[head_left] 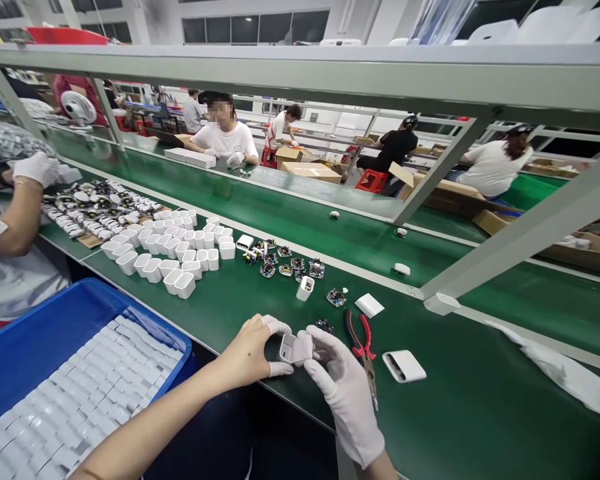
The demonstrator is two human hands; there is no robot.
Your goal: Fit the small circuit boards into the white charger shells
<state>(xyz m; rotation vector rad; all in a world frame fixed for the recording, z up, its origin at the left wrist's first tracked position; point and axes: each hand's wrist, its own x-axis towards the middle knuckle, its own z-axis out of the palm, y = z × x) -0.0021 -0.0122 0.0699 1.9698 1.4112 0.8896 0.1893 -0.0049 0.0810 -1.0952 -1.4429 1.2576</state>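
White plastic casing (289, 349) sits pinched by our left hand (247, 353) and our gloved right hand (347, 390), near red-handled pliers (367, 357) on the green counter (460, 420).

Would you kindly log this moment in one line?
left hand: holding | right hand: holding | held: hollow white plastic casing, piece count unclear | beside right hand: red-handled metal pliers

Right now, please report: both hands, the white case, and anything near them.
Left hand, right hand: both holding white case. Case between both hands. Pliers beside right hand; a circuit board beyond case.
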